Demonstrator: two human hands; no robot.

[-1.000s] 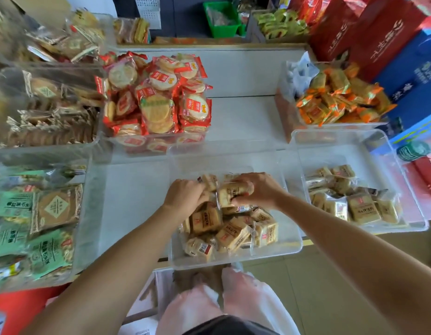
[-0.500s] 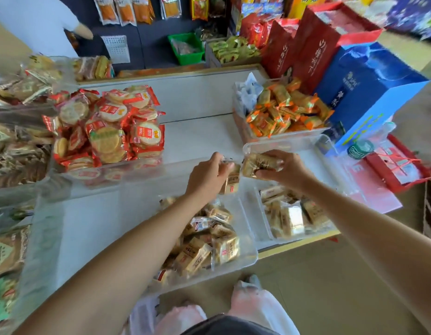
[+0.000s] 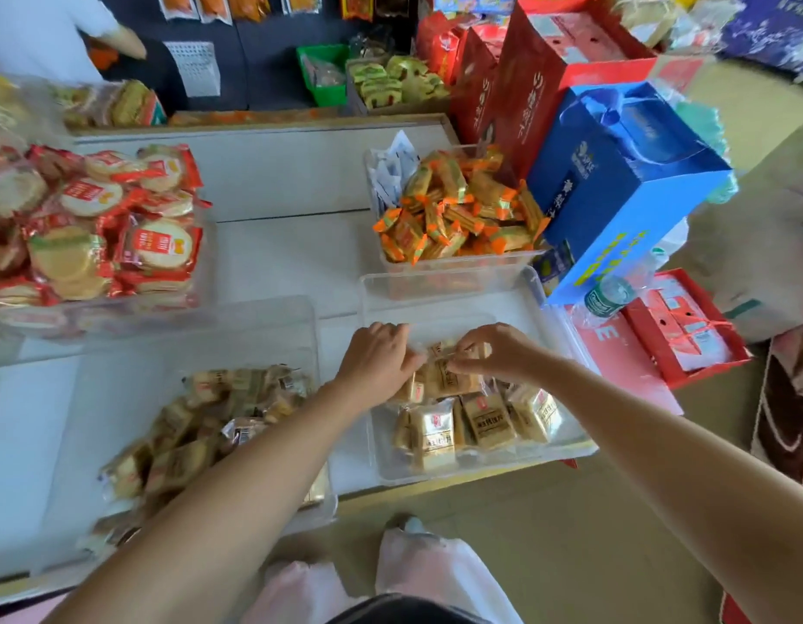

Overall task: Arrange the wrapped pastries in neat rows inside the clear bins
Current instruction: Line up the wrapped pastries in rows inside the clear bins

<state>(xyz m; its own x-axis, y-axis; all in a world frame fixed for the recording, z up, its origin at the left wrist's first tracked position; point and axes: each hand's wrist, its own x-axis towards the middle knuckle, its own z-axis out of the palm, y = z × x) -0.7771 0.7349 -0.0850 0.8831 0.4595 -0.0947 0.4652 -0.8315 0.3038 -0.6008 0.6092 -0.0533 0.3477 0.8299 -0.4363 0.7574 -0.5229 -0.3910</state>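
Observation:
Two clear bins stand at the counter's front edge. The right bin [image 3: 453, 286] holds a short row of tan wrapped pastries [image 3: 485, 418] near its front wall. Both hands are inside it, just behind that row. My left hand [image 3: 379, 360] and my right hand [image 3: 494, 349] each pinch a tan wrapped pastry [image 3: 449, 376], holding them side by side, low over the bin floor. The left bin [image 3: 255, 322] holds a loose heap of the same pastries [image 3: 197, 434], partly hidden by my left forearm.
A bin of orange-wrapped snacks [image 3: 458, 209] stands behind the right bin. Red-wrapped round crackers [image 3: 107, 222] fill a bin at the left. Blue [image 3: 624, 191] and red gift boxes [image 3: 687, 326] crowd the right side. Another person's arm [image 3: 120, 38] shows at the back left.
Both hands lifted pastries out of the left bin, carried them right and lowered them into the right bin behind the row. The view swung right.

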